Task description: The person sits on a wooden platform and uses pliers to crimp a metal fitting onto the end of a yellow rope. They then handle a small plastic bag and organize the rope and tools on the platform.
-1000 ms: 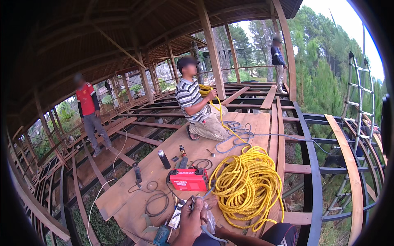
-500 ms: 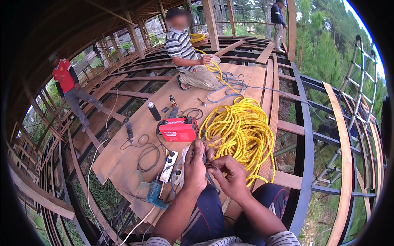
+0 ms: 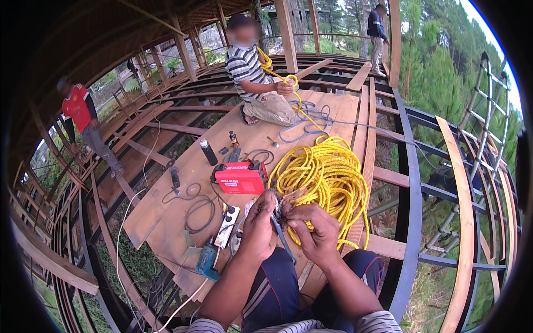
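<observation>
White lettering [image 3: 231, 182] on red machine [image 3: 242, 180]; top, side

Left hand [image 3: 260, 226] holding blue cable [image 3: 283, 238], right hand [image 3: 316, 228] alongside, yellow rope [image 3: 333, 180]

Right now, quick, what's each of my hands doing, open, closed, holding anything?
Left hand: closed, apparently holding a blue-grey cable.
Right hand: closed in a pinch; what's between its fingertips is too small to tell.

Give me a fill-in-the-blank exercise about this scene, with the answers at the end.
1. The coiled rope beyond the right hand is ____ in colour.
2. The teal power tool lies to the ____ of the left hand.
3. The kneeling co-worker's shirt has a pattern of ____.
Missing words: yellow; left; stripes.
</observation>
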Demonstrator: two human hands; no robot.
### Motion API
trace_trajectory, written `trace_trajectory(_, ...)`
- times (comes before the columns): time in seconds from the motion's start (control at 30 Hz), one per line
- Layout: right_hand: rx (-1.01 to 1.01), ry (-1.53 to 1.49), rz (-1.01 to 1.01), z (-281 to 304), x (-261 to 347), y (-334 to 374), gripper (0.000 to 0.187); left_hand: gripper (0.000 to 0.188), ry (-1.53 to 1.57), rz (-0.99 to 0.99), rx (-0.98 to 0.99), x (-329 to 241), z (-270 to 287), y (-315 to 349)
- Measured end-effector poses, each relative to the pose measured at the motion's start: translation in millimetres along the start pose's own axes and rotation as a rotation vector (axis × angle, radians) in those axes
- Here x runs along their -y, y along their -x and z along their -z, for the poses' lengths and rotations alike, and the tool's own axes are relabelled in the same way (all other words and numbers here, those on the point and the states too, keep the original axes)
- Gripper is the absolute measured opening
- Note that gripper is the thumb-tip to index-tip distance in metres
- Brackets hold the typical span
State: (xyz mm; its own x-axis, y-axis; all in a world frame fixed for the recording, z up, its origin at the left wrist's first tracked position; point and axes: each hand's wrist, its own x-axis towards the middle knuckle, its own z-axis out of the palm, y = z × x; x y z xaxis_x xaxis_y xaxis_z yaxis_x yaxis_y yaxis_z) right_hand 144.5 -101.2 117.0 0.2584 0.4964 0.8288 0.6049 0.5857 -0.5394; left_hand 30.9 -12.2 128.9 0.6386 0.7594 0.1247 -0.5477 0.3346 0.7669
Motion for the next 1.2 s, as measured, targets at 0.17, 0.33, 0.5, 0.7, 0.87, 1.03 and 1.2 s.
trace_trajectory(0.17, -0.147, 0.129, 0.132, -2, -1, -17, 0.018, 0.029, -0.088, 0.002, 0.109, -6, 0, 6)
trace_trajectory(0.33, -0.127, 0.107, -0.019, -8, -9, -8, 0.015, 0.033, -0.083, -0.029, 0.192, -4, 4, 9)
trace_trajectory(0.5, -0.053, 0.207, -0.042, -7, -11, -13, 0.014, 0.021, -0.243, -0.051, 0.263, -10, 14, 13)
trace_trajectory(0.7, -0.072, 0.253, 0.086, -7, -14, -22, 0.027, 0.01, -0.439, -0.15, 0.099, -12, 21, 5)
trace_trajectory(0.87, -0.114, 0.179, -0.016, -5, 0, -6, 0.048, 0.009, -0.4, -0.147, 0.013, -15, 18, 5)
trace_trajectory(1.03, 0.087, 0.358, -0.183, -1, 8, 18, 0.055, 0.01, -0.377, -0.073, 0.071, -8, 20, 6)
trace_trajectory(1.2, 0.329, 0.67, -0.159, 14, 0, 8, 0.028, 0.009, -0.687, -0.129, 0.064, 12, 34, -4)
